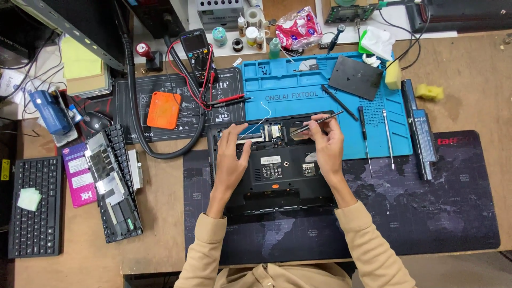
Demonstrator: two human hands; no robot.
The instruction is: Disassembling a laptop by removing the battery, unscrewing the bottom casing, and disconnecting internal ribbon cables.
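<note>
A black laptop (274, 176) lies upside down on a dark desk mat (426, 213), its bottom bay open and showing a small circuit board (273, 131). My left hand (230, 160) rests flat on the laptop's left side, fingers reaching the edge of the open bay. My right hand (326, 146) holds metal tweezers (314, 124) whose tips point left into the bay, next to the board. A thin white wire (264, 112) curls up from the bay onto the blue mat.
A blue silicone work mat (298, 88) behind the laptop carries a black cover plate (356, 77), screwdrivers (364, 136) and small screws. A laptop battery (421, 133) lies at right. Multimeter (196, 50), orange box (163, 110), removed keyboard (114, 181) and another keyboard (34, 205) sit at left.
</note>
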